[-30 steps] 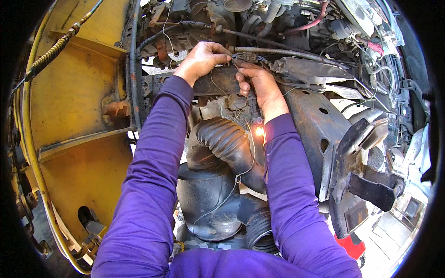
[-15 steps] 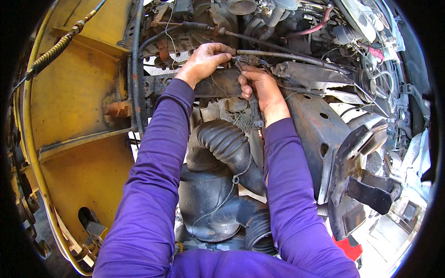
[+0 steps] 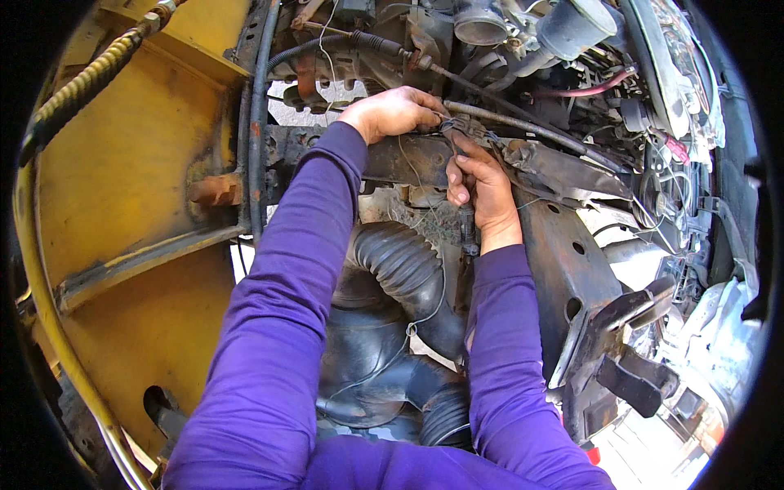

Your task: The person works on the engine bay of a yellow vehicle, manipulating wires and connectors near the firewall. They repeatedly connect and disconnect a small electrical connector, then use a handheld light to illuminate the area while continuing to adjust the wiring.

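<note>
Both my arms, in purple sleeves, reach into an engine bay. My left hand is curled over a thin wire bundle on top of a dark rusty cross beam. My right hand grips the same wires just below and to the right, fingers closed round them against the beam. A thin loose wire trails down from the hands over a black ribbed air hose.
A yellow metal panel fills the left side, with a braided hose at its top. Black rubber ducting lies below the hands. A rusty bracket stands to the right, with engine parts, pipes and a pink cable beyond.
The view has shifted slightly closer. Both hands stay on the wires at the beam; the fingers have adjusted a little. The bright glint below my right wrist is gone.
</note>
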### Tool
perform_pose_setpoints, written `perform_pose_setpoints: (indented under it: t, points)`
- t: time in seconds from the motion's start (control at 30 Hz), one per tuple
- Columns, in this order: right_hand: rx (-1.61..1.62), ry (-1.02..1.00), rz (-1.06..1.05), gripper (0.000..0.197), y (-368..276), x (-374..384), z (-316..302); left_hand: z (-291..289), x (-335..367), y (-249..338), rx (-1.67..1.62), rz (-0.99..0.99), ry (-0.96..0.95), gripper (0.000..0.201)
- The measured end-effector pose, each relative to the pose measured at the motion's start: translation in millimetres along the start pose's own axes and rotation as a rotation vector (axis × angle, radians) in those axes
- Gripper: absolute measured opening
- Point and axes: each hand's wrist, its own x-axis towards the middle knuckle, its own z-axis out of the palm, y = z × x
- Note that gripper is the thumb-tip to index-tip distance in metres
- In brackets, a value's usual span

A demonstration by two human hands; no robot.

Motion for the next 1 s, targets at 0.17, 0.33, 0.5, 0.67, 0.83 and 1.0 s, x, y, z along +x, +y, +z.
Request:
perform_pose_setpoints:
  t: [0.17,0.33,0.5,0.67,0.83,1.0]
  points:
    - [0.006,0.033,0.010,0.048,2,1,-3,-1,2,2,-0.069,-0.005,-0.005,0.039]
    - [0.008,0.015,0.007,0.047,1,0,-1,1,0,6,-0.046,-0.020,0.016,0.033]
    - [-0.018,0.032,-0.011,0.044,1,0,2,-2,6,-1,-0.130,0.008,-0.043,0.027]
    - [-0.167,0.121,-0.037,0.026,-2,-2,9,-1,7,-2,-0.109,0.040,-0.049,0.026]
    - [-0.514,0.390,-0.195,0.015,-18,-3,31,2,4,2,0.014,0.054,0.028,0.024]
    - [-0.891,0.540,-0.275,0.030,-40,-3,51,5,8,-3,0.015,0.117,0.050,0.021]
